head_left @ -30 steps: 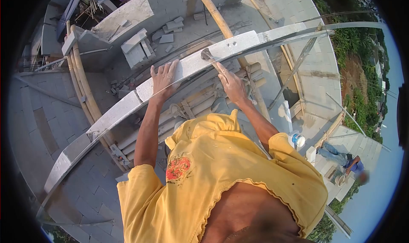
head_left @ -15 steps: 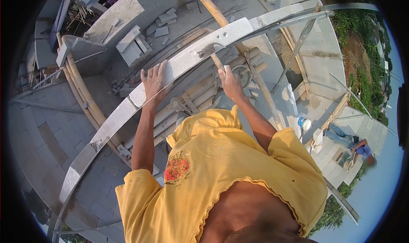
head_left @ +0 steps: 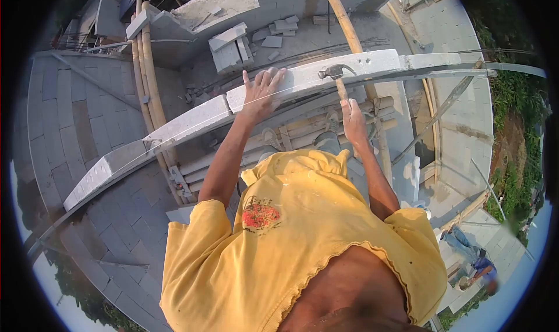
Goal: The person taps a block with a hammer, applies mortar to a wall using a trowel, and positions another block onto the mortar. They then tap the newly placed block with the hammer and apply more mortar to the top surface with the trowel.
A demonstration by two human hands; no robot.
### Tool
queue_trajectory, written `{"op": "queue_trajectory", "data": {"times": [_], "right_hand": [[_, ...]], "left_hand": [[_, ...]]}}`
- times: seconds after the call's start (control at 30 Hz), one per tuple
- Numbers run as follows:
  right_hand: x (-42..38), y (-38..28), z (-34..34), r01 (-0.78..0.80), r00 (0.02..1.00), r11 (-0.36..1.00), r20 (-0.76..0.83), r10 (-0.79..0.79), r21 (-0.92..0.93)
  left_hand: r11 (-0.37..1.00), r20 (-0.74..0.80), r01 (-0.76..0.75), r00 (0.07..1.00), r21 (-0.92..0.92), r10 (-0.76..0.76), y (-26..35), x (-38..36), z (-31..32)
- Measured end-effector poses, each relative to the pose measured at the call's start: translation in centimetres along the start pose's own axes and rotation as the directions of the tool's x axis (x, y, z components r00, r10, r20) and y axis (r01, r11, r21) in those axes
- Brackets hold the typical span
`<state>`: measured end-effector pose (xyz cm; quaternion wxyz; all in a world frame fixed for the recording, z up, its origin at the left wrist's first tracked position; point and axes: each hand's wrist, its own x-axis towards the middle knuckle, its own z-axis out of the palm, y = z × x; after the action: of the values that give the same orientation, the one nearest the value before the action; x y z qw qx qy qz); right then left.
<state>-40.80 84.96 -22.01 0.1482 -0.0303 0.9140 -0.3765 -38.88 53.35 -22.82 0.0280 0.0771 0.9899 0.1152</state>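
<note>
Along the wall's top runs a row of pale blocks, and my left hand (head_left: 262, 94) lies with spread fingers on one long white block (head_left: 303, 76). My right hand (head_left: 354, 121) is wrapped round the wooden handle of a claw hammer (head_left: 334, 72). The hammer's dark metal head is over the right part of that same block; whether it touches the surface I cannot tell. A thin string (head_left: 204, 120) stretches along the row of blocks. To the left of my left hand, a joint separates the long block from the neighbouring block (head_left: 192, 121).
Bamboo poles (head_left: 343, 19) cross beyond the wall, and more lie under my feet. Stacked blocks (head_left: 232, 48) and loose pieces (head_left: 284, 26) are on the floor beyond. Another person (head_left: 482, 268) is at the lower right, near a block wall (head_left: 477, 230).
The view has turned and shifted, so the wall sits more level. The hammer head, blurred before, now shows clearly over the block. My left hand still rests on the block.
</note>
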Motion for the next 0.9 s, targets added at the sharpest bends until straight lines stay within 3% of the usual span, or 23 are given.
{"op": "queue_trajectory", "data": {"times": [0.1, 0.13, 0.27, 0.37, 0.4, 0.5, 0.6, 0.7, 0.73, 0.9], "right_hand": [[-2.9, -6.1, 1.4, 0.058, 0.995, 0.998, -0.076, -0.058, 0.005], [-3.4, -8.3, 2.0, 0.162, 0.981, 0.985, -0.115, -0.154, 0.06], [-4.3, -12.6, 5.8, 0.444, 0.872, 0.895, -0.206, -0.443, -0.046], [-4.6, -11.6, 9.3, 0.493, 0.838, 0.844, -0.145, -0.526, -0.213], [-4.6, -11.8, 9.7, 0.372, 0.924, 0.874, 0.038, -0.38, -0.312], [-5.4, -12.5, 9.6, 0.34, 0.939, 0.911, 0.036, -0.341, -0.233], [-6.6, -12.5, 11.1, 0.402, 0.893, 0.91, -0.173, -0.415, -0.102], [-5.7, -12.0, 10.8, 0.205, 0.979, 0.964, 0.06, -0.197, -0.169], [-5.6, -12.5, 9.9, 0.203, 0.977, 0.967, 0.094, -0.19, -0.156], [-5.0, -11.8, 4.5, 0.26, 0.895, 0.963, -0.357, -0.269, -0.073]], "left_hand": [[0.987, 0.013, 0.162, 0.987, 0.013, -0.162, -4.0, -6.0, -1.7], [0.971, 0.07, 0.238, 0.969, 0.002, -0.237, -5.8, -7.8, -2.1], [0.97, 0.139, 0.213, 0.971, -0.118, -0.196, -10.4, -9.2, -2.9], [0.978, 0.101, 0.168, 0.983, -0.123, -0.156, -10.8, -9.5, -2.6], [0.981, 0.089, 0.157, 0.985, -0.118, -0.147, -10.8, -9.9, -2.3], [0.988, 0.025, 0.124, 0.992, -0.093, -0.122, -11.4, -9.2, -2.1], [0.99, 0.022, 0.097, 0.995, -0.106, -0.095, -11.3, -9.9, -1.9], [0.992, 0.046, 0.099, 0.994, -0.075, -0.096, -11.2, -9.7, -2.0], [0.994, 0.02, 0.097, 0.995, -0.057, -0.096, -11.5, -8.8, -1.9], [0.994, 0.048, 0.092, 0.995, -0.055, -0.089, -10.8, -9.7, -1.8]]}}
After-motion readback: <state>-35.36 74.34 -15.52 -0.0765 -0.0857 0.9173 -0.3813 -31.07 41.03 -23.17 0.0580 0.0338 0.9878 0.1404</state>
